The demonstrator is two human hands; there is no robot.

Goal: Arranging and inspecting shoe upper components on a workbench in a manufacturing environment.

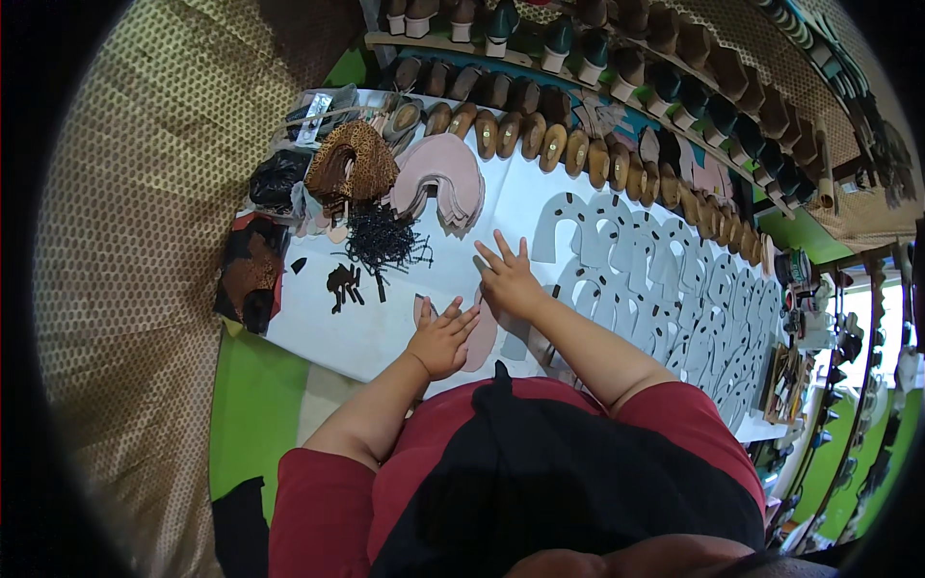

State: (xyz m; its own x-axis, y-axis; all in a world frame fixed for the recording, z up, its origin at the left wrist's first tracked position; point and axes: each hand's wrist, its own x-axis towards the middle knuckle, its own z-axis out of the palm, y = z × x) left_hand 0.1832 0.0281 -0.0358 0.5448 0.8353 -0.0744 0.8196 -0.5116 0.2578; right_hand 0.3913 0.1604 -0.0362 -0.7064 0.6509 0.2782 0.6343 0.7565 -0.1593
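My left hand [443, 341] lies palm down with its fingers stretched out on a pink curved cut piece [481, 344] near the table's front edge. Just beyond and to the right, my right hand [511, 280] is spread flat over the far part of that piece, its fingers apart. Neither hand grips anything. Much of the pink piece is hidden under my hands. Ahead of them sits a stack of pink U-shaped pieces [439, 179]. To the left are a tangle of thin black strips [377, 237] and a small heap of short dark tabs [342, 284].
Grey U-shaped pieces with dark tabs [617, 241] cover the right of the white table [385, 339]. Leopard-print pieces [351, 166] and a black plastic bag [277, 180] stand back left. Brown shoe lasts [553, 147] line the far edge, below racks of shoes [559, 40].
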